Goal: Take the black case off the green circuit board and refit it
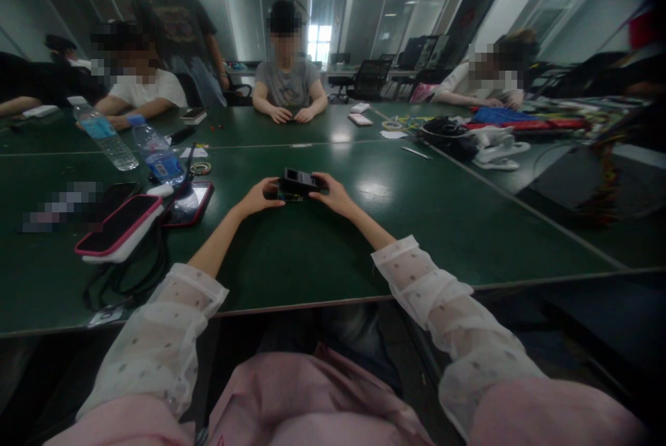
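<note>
Left grip (264,195) and right grip (333,198) hold the black case (299,179) by opposite ends, between them at bench (322,259) level or just above, can't tell which. Working room runs from both grips back to the near edge; left of the left grip, red-edged phone (195,204) caps sideways travel, right-side white hardware (500,148) sits well apart.

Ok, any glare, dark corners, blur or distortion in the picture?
Head view: pale glare on the green table, beyond and beside the right hand; head view: upper-right corner falls to black; head view: wide-angle stretch likely makes the water bottles lean; head view: the black device is too soft for fine detail.
</note>
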`<state>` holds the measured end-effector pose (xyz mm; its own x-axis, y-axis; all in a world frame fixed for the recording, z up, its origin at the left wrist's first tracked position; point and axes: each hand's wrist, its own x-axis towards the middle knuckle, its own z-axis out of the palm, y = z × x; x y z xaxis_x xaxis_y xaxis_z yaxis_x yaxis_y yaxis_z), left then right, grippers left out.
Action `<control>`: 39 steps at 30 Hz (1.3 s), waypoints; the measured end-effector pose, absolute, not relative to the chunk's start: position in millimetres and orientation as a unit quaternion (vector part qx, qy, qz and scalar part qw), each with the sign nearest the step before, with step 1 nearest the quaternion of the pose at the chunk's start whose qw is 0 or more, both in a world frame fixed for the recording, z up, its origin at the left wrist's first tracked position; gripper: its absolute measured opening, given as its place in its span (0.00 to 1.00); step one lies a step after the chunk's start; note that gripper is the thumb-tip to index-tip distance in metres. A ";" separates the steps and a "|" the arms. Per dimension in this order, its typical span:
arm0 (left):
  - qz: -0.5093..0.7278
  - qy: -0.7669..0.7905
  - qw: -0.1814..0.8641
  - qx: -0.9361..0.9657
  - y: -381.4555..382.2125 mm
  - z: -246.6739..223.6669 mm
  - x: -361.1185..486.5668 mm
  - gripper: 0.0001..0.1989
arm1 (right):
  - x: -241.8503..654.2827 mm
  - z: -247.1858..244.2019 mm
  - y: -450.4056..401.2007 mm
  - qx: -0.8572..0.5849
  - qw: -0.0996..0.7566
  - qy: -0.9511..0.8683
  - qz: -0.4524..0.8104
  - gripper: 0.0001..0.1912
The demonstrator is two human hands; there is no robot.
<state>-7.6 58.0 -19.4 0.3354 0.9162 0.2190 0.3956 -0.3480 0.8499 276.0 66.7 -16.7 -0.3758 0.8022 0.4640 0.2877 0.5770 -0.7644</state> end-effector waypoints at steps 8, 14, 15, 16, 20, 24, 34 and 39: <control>0.374 0.445 0.342 0.738 55.9 -17.7 -4.2 0.43 | 272.3 -24.2 64.0 -0.333 0.398 -0.826 0.218 0.33; 0.374 0.417 0.333 0.758 61.8 -24.3 -7.1 0.45 | 269.1 -23.7 60.9 -0.320 0.406 -0.835 0.192 0.30; 0.373 0.417 0.332 0.759 62.3 -24.6 -7.3 0.44 | 269.1 -24.2 61.1 -0.319 0.406 -0.834 0.192 0.30; 0.371 0.419 0.330 0.760 62.5 -24.6 -7.5 0.44 | 269.3 -24.9 61.5 -0.320 0.407 -0.833 0.193 0.31; 0.365 0.422 0.321 0.765 62.0 -23.0 -7.9 0.43 | 270.5 -28.0 63.6 -0.327 0.411 -0.825 0.208 0.33; 0.354 0.429 0.310 0.771 61.9 -22.0 -8.1 0.40 | 270.8 -28.1 63.4 -0.326 0.408 -0.822 0.227 0.35; 0.354 0.445 0.326 0.755 60.1 -20.4 -7.0 0.32 | 270.5 -23.4 59.4 -0.325 0.387 -0.824 0.256 0.35; 0.342 0.441 0.341 0.757 59.3 -18.4 -7.5 0.33 | 270.4 -25.0 61.1 -0.334 0.386 -0.816 0.271 0.36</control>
